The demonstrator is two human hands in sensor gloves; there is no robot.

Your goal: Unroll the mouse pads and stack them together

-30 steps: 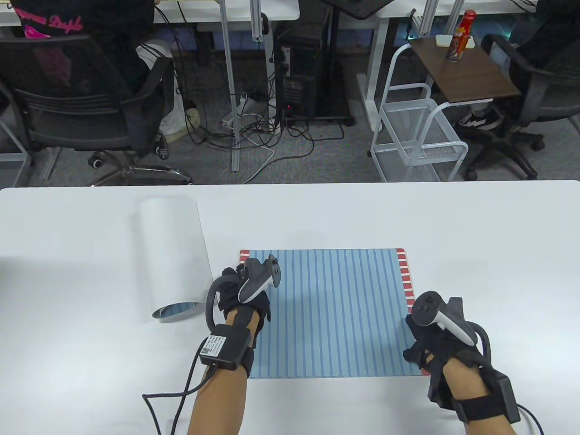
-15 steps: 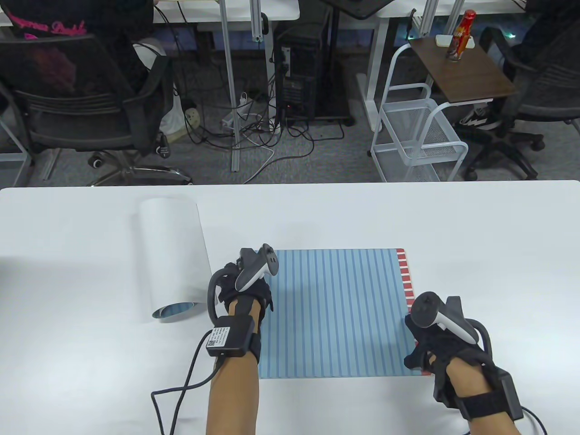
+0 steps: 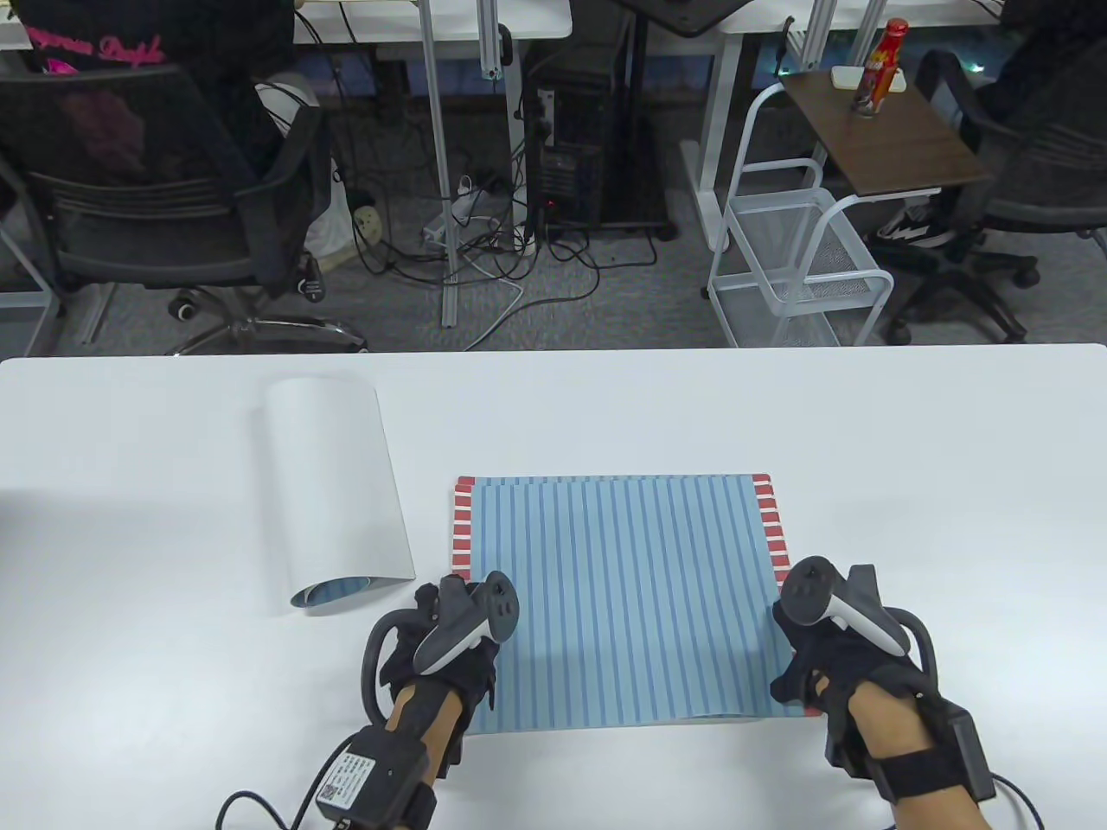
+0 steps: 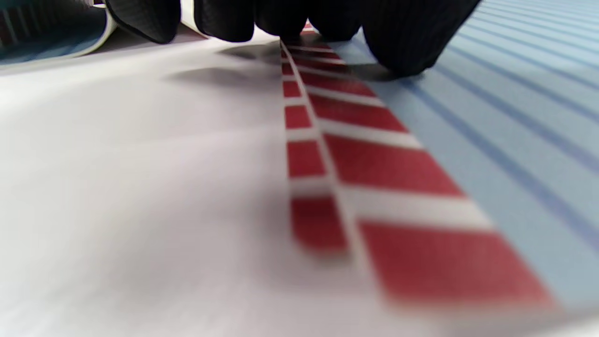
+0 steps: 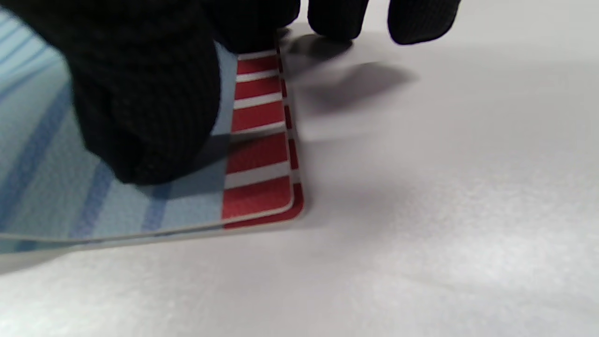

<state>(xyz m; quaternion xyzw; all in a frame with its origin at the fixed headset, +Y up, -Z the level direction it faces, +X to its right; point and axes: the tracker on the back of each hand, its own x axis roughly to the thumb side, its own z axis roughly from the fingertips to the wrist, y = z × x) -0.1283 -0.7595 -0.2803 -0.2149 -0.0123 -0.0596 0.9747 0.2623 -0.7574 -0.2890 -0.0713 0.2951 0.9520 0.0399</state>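
Beneath the top pad (image 5: 140, 206), right wrist reveals another pad (image 5: 297, 213).

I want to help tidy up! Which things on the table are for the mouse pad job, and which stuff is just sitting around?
For the job:
- flat striped pads, two stacked, as the right wrist view shows
- rolled pad, still curled
- left hand and right hand, resting on the stack

Just sitting around:
- red bottle on the side table behind
- wire cart
- office chairs

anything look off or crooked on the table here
Yes. The top mouse pad sits slightly off the bottom mouse pad, whose red-striped edge peeks out along the sides. One rolled mouse pad still lies curled on the left. The left hand and right hand rest on the stack's near corners.
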